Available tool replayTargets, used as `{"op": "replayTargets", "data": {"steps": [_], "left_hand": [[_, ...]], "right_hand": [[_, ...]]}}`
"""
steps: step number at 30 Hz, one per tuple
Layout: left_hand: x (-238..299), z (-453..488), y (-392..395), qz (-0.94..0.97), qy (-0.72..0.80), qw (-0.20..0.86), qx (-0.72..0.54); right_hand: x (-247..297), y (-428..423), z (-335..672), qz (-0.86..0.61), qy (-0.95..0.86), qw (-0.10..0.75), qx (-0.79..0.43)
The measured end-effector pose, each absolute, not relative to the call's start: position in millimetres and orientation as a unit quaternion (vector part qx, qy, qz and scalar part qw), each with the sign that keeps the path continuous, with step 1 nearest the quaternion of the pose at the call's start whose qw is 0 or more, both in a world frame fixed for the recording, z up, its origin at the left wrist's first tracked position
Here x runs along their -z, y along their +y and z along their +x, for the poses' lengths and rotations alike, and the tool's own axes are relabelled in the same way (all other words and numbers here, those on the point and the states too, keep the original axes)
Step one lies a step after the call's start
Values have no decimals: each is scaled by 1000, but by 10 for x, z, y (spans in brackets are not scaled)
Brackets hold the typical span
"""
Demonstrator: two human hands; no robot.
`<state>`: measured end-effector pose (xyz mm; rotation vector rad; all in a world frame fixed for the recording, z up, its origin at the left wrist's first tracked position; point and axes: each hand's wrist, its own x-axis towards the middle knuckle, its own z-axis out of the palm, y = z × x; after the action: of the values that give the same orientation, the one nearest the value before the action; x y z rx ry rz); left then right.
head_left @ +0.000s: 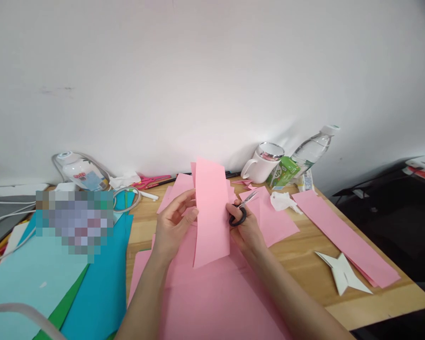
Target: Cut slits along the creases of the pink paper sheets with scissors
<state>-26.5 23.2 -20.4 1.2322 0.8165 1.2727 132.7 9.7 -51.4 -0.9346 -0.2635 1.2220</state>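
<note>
A folded strip of pink paper [212, 212] stands nearly upright between my two hands, above other pink sheets [219, 297]. My left hand [175, 219] is at its left edge, fingers bent and thumb tip touching the paper; part of the fingertips is hidden. On the other side, my right hand [246, 231] holds scissors [238, 216] with black handles, blades pointing up and away to the right. The right thumb lies by the strip's right edge, and the fingers behind are partly hidden.
Pink strips [343, 236] and a white folded-paper star [343, 274] lie on the right. Behind stand a white mug [260, 163], a green carton [283, 172] and a tilted water bottle [311, 148]. Blue sheets [104, 278], cables and a white bottle [83, 170] are left.
</note>
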Motion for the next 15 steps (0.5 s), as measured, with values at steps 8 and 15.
{"op": "replayTargets", "data": {"steps": [8, 15], "left_hand": [[217, -274, 225, 532, 407, 537, -512], [213, -219, 218, 553, 387, 505, -538]], "right_hand": [[516, 95, 1317, -424, -115, 726, -529], [345, 15, 1377, -384, -175, 714, -559]]}}
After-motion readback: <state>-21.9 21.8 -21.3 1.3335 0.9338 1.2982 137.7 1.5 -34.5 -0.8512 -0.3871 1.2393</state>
